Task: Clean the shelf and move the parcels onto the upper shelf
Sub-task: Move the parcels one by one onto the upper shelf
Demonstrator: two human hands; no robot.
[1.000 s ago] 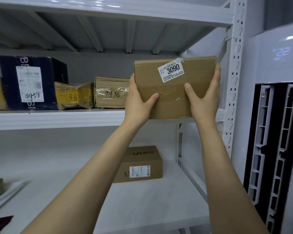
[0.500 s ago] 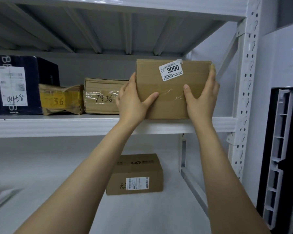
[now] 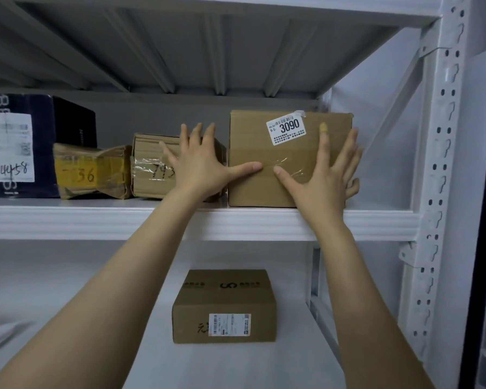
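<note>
A small brown cardboard box [image 3: 225,307] with a white label sits on the white metal lower shelf [image 3: 292,366]. Above it, the left hand [image 3: 199,167] and right hand [image 3: 323,178], fingers [image 3: 324,141] spread flat, touch the large brown cardboard parcel marked 3090 [image 3: 289,189], which stands at the right end of the white upper shelf [image 3: 68,220].

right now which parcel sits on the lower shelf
The brown cardboard box with the black logo on top; the others stand on the upper shelf.
</note>
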